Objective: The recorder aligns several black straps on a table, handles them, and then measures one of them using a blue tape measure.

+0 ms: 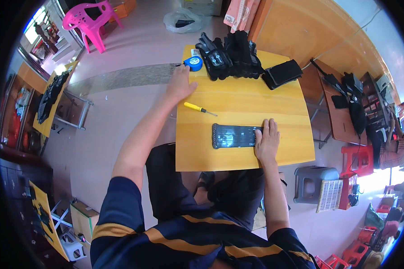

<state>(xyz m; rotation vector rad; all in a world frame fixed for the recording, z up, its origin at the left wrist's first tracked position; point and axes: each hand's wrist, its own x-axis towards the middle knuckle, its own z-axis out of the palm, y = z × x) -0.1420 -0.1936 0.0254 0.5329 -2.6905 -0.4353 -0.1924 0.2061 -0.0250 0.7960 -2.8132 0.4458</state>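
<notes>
My left hand [181, 85] reaches to the table's far left corner, its thumb spread from the fingers. Its fingertips are beside a blue tape measure [194, 63]; whether they touch it I cannot tell. My right hand [268, 140] lies flat, fingers stretched, over the right end of a dark, shiny flat bundle [235, 136] with a ribbed left edge. Between the hands, a screwdriver [199, 109] with a yellow handle rests on the yellow wooden table [197, 154], its tip pointing right.
Black gloves [231, 58] are piled along the table's far edge, with a black folded pouch [283, 74] to their right. A grey stool [314, 184] stands right of the table. Further off are a pink chair [89, 20] and a brown side table [336, 107] holding black items.
</notes>
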